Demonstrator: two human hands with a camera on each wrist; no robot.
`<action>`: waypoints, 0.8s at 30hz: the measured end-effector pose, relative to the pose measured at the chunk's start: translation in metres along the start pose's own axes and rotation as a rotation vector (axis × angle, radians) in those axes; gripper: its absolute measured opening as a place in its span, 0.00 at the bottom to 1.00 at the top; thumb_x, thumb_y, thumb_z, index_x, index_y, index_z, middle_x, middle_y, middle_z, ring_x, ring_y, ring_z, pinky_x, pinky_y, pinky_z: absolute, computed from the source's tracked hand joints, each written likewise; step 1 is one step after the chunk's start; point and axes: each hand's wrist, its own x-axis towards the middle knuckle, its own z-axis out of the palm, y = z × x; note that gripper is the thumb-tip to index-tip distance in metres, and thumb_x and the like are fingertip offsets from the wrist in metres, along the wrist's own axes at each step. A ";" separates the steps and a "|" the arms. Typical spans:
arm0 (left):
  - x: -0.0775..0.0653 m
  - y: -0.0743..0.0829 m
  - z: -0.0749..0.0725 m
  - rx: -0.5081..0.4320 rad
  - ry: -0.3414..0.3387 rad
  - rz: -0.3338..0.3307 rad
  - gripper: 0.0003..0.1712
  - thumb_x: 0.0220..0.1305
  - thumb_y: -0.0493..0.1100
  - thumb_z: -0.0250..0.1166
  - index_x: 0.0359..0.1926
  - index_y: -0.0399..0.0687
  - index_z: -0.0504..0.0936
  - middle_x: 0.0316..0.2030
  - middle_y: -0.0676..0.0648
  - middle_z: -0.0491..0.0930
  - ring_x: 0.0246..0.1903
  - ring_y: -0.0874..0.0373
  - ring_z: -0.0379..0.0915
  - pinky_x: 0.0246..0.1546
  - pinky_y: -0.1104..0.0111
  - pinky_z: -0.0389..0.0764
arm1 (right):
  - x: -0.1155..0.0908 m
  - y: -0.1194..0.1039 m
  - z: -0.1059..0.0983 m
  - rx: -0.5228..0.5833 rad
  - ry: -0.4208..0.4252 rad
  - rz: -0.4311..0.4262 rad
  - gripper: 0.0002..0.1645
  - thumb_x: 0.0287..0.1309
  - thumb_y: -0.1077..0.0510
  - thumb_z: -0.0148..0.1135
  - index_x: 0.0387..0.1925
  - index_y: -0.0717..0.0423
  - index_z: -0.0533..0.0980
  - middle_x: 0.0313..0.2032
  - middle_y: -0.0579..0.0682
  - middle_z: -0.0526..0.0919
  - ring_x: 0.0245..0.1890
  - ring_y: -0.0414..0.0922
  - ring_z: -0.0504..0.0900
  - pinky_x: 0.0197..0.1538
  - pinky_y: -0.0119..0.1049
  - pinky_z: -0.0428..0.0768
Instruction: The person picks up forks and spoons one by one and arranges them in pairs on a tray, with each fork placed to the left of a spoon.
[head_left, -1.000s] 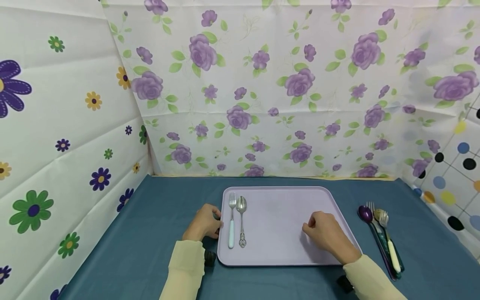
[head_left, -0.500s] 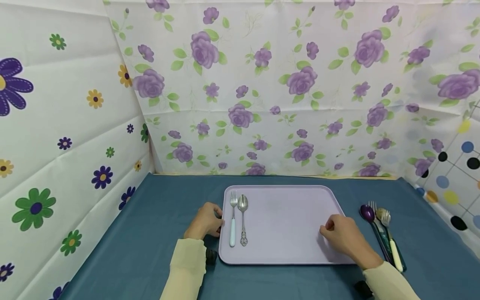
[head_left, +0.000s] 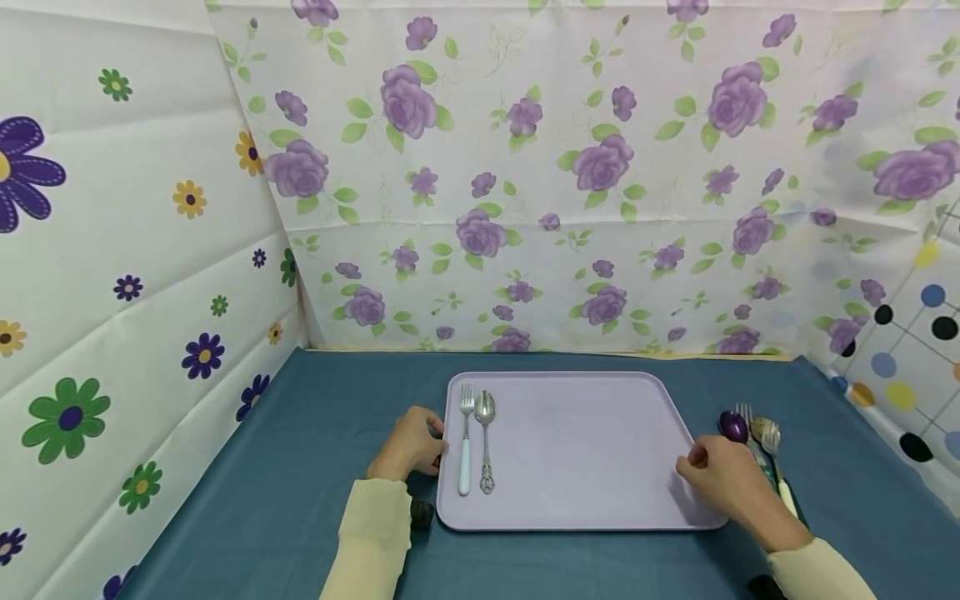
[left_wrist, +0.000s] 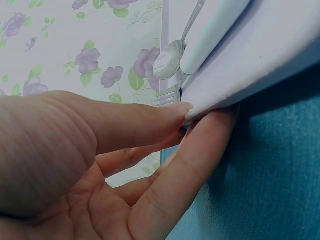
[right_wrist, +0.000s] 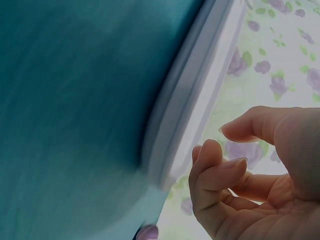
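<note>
A pale lilac tray [head_left: 585, 458] lies on the table. My left hand [head_left: 408, 446] pinches its left rim; in the left wrist view the thumb [left_wrist: 150, 122] is on top and a finger [left_wrist: 185, 170] underneath. On the tray's left part lie a fork [head_left: 465, 450] with a light blue handle and, beside it, a silver spoon [head_left: 486, 433] with an ornate handle. My right hand [head_left: 723, 475] hovers over the tray's right edge, holding nothing. In the right wrist view its thumb [right_wrist: 250, 125] and loosely curled fingers [right_wrist: 212, 180] are apart from the rim.
Right of the tray lies a bundle of cutlery with a purple spoon [head_left: 733, 426], a gold-coloured spoon and forks [head_left: 771, 435], partly hidden by my right hand. A blue-green cloth [head_left: 300, 517] covers the table. A floral sheet [head_left: 555, 175] hangs behind, with patterned sheets on both sides.
My right hand has moved right, from above the tray's right part to its right edge beside the cutlery bundle. The left hand, fork and spoon have stayed in place.
</note>
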 end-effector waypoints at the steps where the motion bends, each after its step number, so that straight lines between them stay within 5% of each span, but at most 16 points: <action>1: 0.000 0.000 0.000 -0.004 -0.001 0.001 0.12 0.58 0.26 0.63 0.44 0.32 0.78 0.31 0.37 0.76 0.22 0.52 0.78 0.22 0.63 0.85 | -0.001 0.002 -0.001 0.000 -0.002 0.004 0.08 0.53 0.58 0.62 0.23 0.57 0.76 0.18 0.47 0.76 0.17 0.42 0.70 0.20 0.36 0.71; 11: -0.002 0.002 -0.001 0.006 0.008 -0.013 0.12 0.58 0.27 0.63 0.44 0.32 0.78 0.31 0.38 0.76 0.23 0.52 0.78 0.22 0.64 0.85 | -0.007 0.025 -0.008 -0.031 0.001 0.040 0.08 0.54 0.57 0.61 0.25 0.57 0.77 0.22 0.47 0.79 0.20 0.42 0.72 0.22 0.37 0.73; 24: 0.001 0.000 0.001 0.008 0.009 -0.018 0.11 0.58 0.27 0.64 0.43 0.33 0.78 0.30 0.39 0.77 0.21 0.53 0.78 0.22 0.63 0.85 | -0.011 0.059 -0.028 -0.046 -0.103 0.181 0.13 0.57 0.54 0.59 0.31 0.62 0.76 0.25 0.51 0.79 0.22 0.45 0.72 0.24 0.40 0.73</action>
